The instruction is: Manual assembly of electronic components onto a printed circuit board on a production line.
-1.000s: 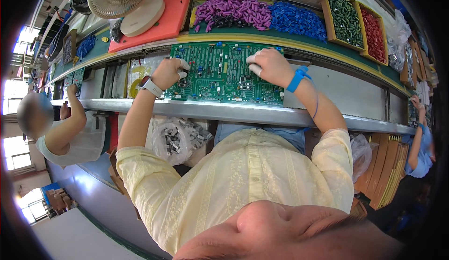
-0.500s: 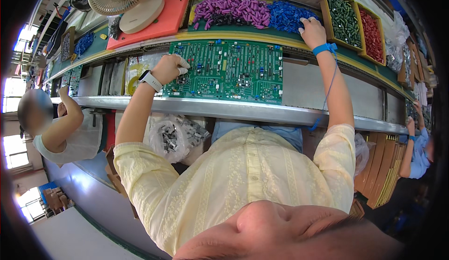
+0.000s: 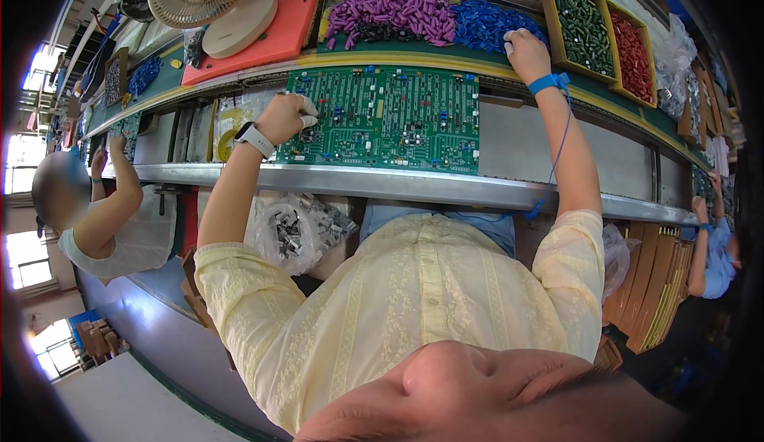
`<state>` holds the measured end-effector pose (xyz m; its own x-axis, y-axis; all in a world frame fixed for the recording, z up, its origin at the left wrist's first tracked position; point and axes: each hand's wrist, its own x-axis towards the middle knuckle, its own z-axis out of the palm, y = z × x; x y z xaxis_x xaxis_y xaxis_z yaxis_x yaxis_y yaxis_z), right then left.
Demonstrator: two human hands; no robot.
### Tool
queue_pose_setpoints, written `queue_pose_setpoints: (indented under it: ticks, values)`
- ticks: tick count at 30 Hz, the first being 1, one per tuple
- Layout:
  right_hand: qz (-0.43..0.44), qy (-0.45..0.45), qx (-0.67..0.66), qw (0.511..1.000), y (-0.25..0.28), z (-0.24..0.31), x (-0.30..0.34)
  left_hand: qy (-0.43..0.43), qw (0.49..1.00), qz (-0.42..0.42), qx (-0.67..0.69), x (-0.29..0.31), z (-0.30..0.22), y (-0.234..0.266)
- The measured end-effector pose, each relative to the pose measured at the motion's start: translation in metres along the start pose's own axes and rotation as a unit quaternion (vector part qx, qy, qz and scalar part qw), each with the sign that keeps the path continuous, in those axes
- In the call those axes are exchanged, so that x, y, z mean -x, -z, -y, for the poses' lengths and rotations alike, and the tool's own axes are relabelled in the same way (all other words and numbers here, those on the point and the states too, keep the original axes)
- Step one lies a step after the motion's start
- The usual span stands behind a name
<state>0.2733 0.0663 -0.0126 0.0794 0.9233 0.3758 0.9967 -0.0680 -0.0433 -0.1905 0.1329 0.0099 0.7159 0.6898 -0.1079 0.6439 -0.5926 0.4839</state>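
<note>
Behind the rail (image 3: 358,181), the board (image 3: 383,120) is likely light, stiff, fragile: best held by its edges. Left hand (image 3: 285,117) curls at its left side, right hand (image 3: 528,54) pinches by blue parts (image 3: 487,24); whether either grip holds anything, I cannot tell.

Pale yellow blouse (image 3: 390,299), buttoned front, vertical bands of floral embroidery; matching sleeves (image 3: 251,287) end around elbows. Light blue garment (image 3: 489,233) below hem. Left wrist: watch (image 3: 254,137), white strap, dark face. Right wrist: blue band (image 3: 547,83), thin blue cord (image 3: 566,133). Hands (image 3: 278,118): white finger covers (image 3: 309,121).
</note>
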Motion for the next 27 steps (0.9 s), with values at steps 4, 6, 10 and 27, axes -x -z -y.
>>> queue_pose_setpoints:
  ticks: [4, 6, 10, 27]
  values:
    - [-0.026, 0.007, -0.008, 1.0, 0.003, 0.002, 0.005, 0.022, 1.0, -0.003, 0.006, 0.001, -0.007, 0.0]
    - [-0.07, 0.023, -0.029, 0.997, 0.007, 0.005, 0.008, 0.029, 0.999, -0.011, -0.007, 0.002, -0.01, -0.002]
    - [-0.114, 0.034, -0.1, 0.988, 0.01, 0.005, 0.019, -0.005, 0.999, -0.009, -0.032, 0.002, -0.01, -0.003]
    - [0.042, 0.101, -0.321, 0.941, 0.04, 0.068, 0.068, -0.165, 0.975, -0.097, -0.115, -0.219, -0.165, -0.084]
